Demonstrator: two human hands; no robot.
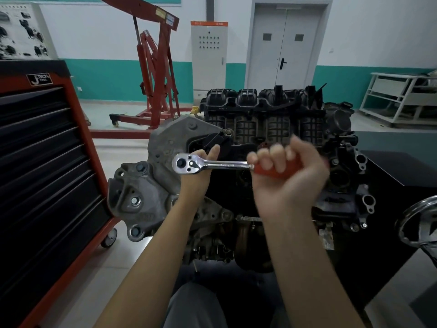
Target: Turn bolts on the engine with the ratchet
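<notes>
A chrome ratchet wrench [212,164] with a red handle lies level in the air above a car engine [272,129]. My right hand [287,176] grips the red handle, fingers curled round it, slightly blurred. My left hand [197,176] is under the ratchet head, thumb raised behind the shaft; its fingers hold the head from below and are mostly hidden by it. The engine has a black ribbed intake manifold on top and a grey cast bracket [151,185] on its left end.
A red and black tool cabinet [42,166] on wheels stands close at the left. A red engine hoist [156,67] is behind, then a grey electrical cabinet [209,55] and a grey double door [286,43]. A white rack [399,98] is far right. A chrome steering wheel [418,223] sits at the right edge.
</notes>
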